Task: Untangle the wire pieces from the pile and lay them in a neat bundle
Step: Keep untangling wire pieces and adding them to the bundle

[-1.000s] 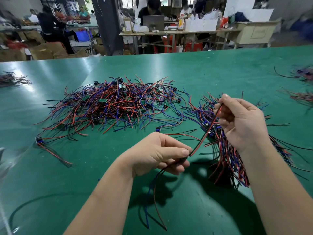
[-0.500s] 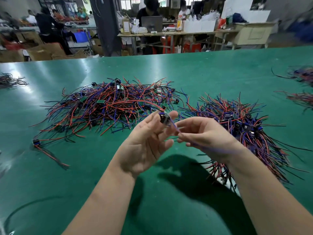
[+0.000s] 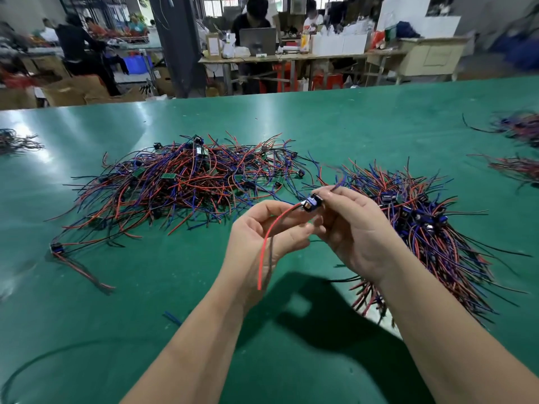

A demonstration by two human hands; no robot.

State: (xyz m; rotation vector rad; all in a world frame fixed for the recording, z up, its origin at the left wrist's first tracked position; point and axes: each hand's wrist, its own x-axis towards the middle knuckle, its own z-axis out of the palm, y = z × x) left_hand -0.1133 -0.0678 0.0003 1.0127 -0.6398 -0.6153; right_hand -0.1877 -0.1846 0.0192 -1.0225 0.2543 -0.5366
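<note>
A tangled pile of red, blue and black wire pieces (image 3: 186,185) lies on the green table (image 3: 350,126) at centre left. To its right lies a more ordered bundle (image 3: 431,228) with its connectors grouped together. Above the table between them, my right hand (image 3: 355,237) pinches the small blue-black connector of one wire piece (image 3: 312,203). Its red and dark leads hang down across my left hand (image 3: 262,249). My left hand is palm up, fingers curled loosely by the leads; whether it grips them is unclear.
One loose wire piece (image 3: 78,263) lies at the left of the pile. More wire heaps sit at the far right (image 3: 519,167) and far left (image 3: 17,141) edges. A dark cable (image 3: 43,357) curves at the near left. People work at benches beyond the table.
The wire piece has been turned so its connector now sits at my right fingertips and its leads hang down. Both hands stayed above the table between pile and bundle.
</note>
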